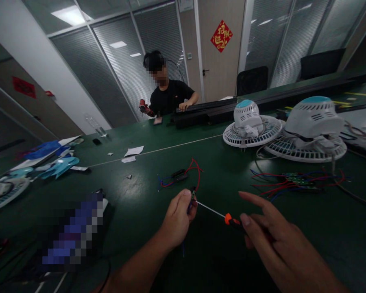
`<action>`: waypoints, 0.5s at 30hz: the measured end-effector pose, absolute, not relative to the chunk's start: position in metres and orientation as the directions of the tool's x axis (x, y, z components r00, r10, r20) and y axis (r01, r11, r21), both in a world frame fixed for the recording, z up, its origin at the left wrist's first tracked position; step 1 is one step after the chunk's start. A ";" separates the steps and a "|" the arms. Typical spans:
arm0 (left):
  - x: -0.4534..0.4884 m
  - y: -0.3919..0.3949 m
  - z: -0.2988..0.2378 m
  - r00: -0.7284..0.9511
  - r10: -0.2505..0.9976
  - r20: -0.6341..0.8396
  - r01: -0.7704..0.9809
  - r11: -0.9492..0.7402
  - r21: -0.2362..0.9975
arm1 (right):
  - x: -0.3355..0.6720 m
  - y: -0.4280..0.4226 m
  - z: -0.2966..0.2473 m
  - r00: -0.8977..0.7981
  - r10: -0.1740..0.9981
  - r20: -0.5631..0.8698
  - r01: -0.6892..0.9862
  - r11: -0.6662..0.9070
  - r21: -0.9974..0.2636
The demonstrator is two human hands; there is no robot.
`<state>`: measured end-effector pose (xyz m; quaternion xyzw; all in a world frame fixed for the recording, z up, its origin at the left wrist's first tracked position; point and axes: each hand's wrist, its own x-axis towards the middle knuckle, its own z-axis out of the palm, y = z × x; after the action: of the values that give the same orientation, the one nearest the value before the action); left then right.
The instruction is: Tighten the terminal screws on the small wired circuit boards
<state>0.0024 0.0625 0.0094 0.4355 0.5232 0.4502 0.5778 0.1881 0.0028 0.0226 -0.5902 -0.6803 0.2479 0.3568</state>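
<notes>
My left hand (179,217) is closed in a pinch on a small green circuit board (193,193) with red and blue wires (192,169) trailing from it across the green table (140,195). My right hand (274,240) grips an orange-and-black-handled screwdriver (230,220); its thin metal shaft (210,210) points left, its tip at the small board. My index finger is stretched out above the handle.
Two white fan heads (250,124) (311,130) lie at the back right, with a bundle of wired boards (295,181) in front of them. Paper scraps (133,151) and blue fan blades (59,166) lie at the left. A person in a black shirt (167,97) works across the table.
</notes>
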 end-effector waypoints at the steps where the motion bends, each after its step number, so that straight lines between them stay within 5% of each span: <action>1: 0.002 0.063 0.009 0.043 0.976 -0.214 -0.067 0.216 0.974 | 0.188 0.003 0.022 -0.045 0.979 0.198 0.622 0.183 -0.762; 15: 0.005 0.062 0.013 0.006 0.973 -0.232 -0.093 0.231 0.968 | 0.190 0.003 0.027 -0.024 0.960 0.279 0.655 0.226 -0.721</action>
<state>0.0045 0.0615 0.0133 0.4132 0.5321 0.4622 0.5766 0.1896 0.0026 0.0270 -0.5883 -0.6861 0.2026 0.3769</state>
